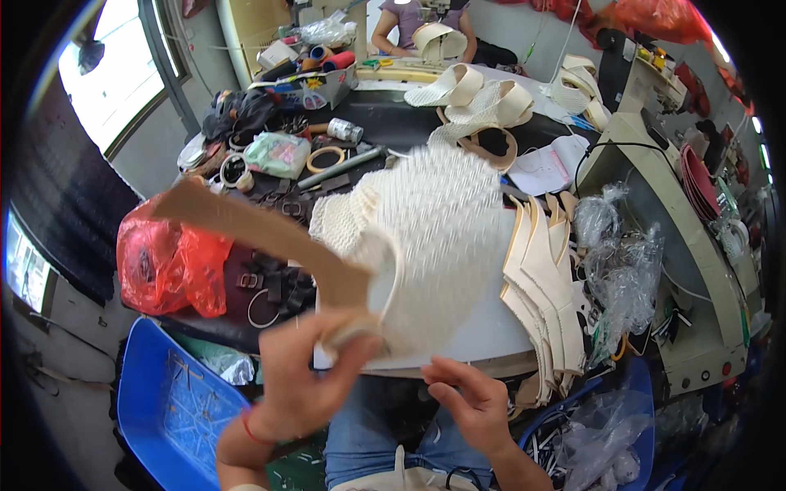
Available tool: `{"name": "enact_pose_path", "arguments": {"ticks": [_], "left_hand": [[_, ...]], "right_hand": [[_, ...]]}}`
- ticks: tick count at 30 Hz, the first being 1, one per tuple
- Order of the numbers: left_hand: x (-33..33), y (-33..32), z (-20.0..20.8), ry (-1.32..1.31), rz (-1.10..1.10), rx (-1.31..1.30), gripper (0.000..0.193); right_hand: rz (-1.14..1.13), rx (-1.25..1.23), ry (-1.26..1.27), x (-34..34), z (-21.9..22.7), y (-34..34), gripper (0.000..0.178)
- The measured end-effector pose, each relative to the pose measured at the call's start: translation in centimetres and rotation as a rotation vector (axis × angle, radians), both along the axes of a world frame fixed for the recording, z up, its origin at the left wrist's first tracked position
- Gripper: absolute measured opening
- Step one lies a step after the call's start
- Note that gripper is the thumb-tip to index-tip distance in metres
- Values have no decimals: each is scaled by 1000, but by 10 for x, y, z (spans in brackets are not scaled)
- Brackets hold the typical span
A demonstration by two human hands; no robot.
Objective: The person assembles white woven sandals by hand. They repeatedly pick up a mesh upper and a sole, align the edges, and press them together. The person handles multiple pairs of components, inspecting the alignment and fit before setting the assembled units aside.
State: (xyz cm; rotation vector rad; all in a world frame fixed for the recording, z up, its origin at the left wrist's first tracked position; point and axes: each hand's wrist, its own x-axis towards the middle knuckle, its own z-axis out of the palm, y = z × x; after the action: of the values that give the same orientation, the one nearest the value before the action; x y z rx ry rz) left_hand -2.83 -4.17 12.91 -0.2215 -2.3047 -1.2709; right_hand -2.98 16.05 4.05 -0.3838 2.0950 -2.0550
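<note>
My left hand (307,372) is closed, thumb against fingers, on the near end of a curved tan strip (262,233). The strip is blurred by motion and sweeps up and away to the left. Close behind it, cream woven pieces (446,213) are heaped on the table; whether one of them joins the strip I cannot tell. My right hand (473,405) is held low by the table's front edge, fingers bent and thumb apart, with nothing seen in it. A stack of cream curved cut pieces (540,295) lies to its far right.
A red plastic bag (168,262) sits at the table's left, above a blue bin (176,409). Rolls, tape and small tools crowd the back left. Crumpled clear plastic (618,254) lies beside a pale machine (696,303) on the right. Across the table sits another person (393,33).
</note>
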Motion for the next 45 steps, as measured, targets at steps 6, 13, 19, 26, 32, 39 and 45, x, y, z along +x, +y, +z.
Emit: {"name": "enact_pose_path", "arguments": {"ticks": [6, 13, 19, 26, 32, 39, 45], "left_hand": [[-245, -56, 13, 178, 321, -405, 37], [-290, -68, -68, -677, -662, -746, 49], [-278, -44, -89, -720, -588, -1034, 60], [-280, -43, -53, -83, -510, -542, 11], [-191, -5, -5, 302, -146, -363, 14], [-147, 7, -59, 169, -137, -278, 12], [-151, 7, -58, 182, -113, -142, 13]], "right_hand": [[46, -4, -167, -3, -26, 10, 20], [-26, 135, -197, -10, -19, 29, 18], [88, 147, -209, 0, -20, 19, 19], [11, 120, -93, 34, -13, 22, 18], [-77, 197, 96, 41, -23, 26, 16], [-262, 296, 607, -19, 15, 22, 30], [-476, 364, 622, -87, -14, -34, 64]]}}
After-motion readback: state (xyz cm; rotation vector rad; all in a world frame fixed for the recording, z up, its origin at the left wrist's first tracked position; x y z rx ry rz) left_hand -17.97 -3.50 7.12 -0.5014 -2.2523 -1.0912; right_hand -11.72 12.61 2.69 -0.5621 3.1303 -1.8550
